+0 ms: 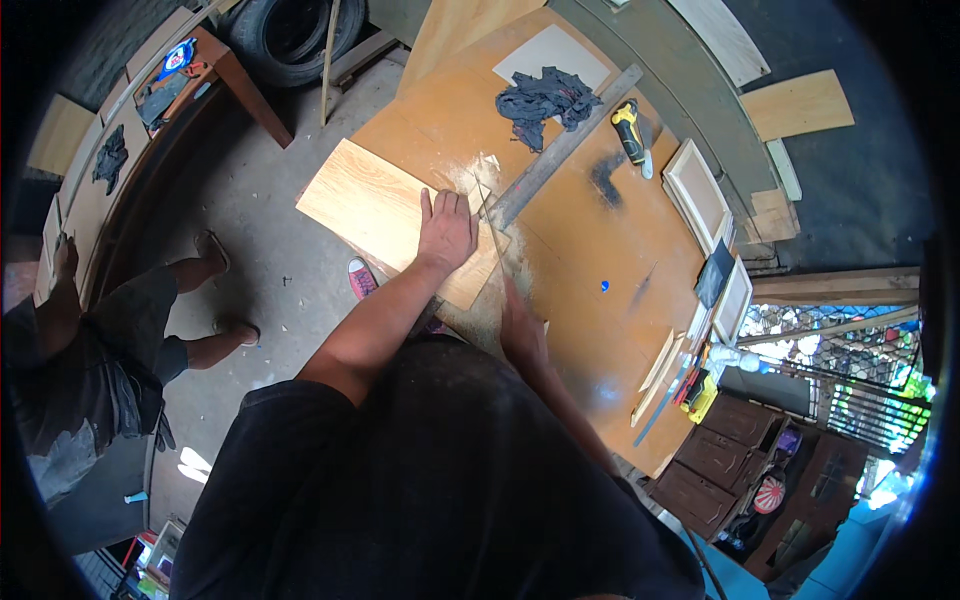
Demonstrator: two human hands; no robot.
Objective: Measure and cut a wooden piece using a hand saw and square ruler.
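Observation:
A light wood-grain board [365, 200] lies across the near-left edge of the orange-brown tabletop [590, 300]. My left hand [448, 232] rests on its upper face, fingers stretched out and the palm pressing down. Close to its right, my right hand [522, 325] is closed around the grip of a handsaw, the grip itself mostly hidden. The thin saw blade [491, 218], seen nearly edge-on, stands at the board's right end. Pale sawdust [460, 175] is scattered around the blade and on the tabletop.
A long dark bar [565, 150], a crumpled dark cloth [545, 102] and a yellow-and-black power tool [628, 132] lie farther back. Framed panels [697, 195] line the right side. Another person [110, 350] stands at left beside a bench. A tire [295, 40] leans behind.

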